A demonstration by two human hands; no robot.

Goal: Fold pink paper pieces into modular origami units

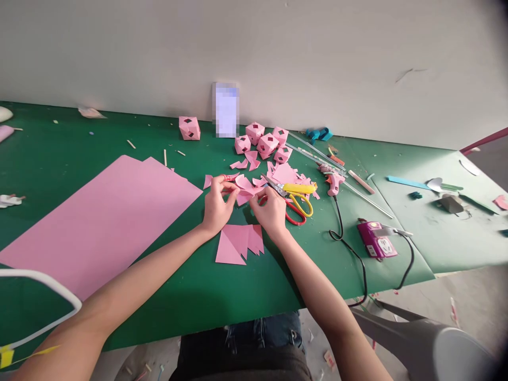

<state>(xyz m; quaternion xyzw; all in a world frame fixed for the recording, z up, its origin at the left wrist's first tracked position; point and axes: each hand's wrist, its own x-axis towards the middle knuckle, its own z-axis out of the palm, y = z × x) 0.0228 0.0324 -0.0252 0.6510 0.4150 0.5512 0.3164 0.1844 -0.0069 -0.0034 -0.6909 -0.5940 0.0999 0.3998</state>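
Note:
My left hand (216, 203) and my right hand (272, 211) meet over the green table (198, 296), both pinching a small folded pink paper piece (245, 191) between them. Just below my wrists lie folded pink paper triangles (239, 243). Yellow-handled scissors (296, 193) and red-handled scissors (294, 216) lie to the right of my right hand. Pink scraps (283, 173) are scattered behind the piece.
Large pink sheets (107, 217) lie at left. Several pink paper cubes (264, 143) stand near the wall, one apart (189, 128). A pink glue gun (333, 182) with black cord, a magenta power strip (377, 241), clear glue sticks (317, 153) and oddments lie right. A grey chair (428, 344) stands lower right.

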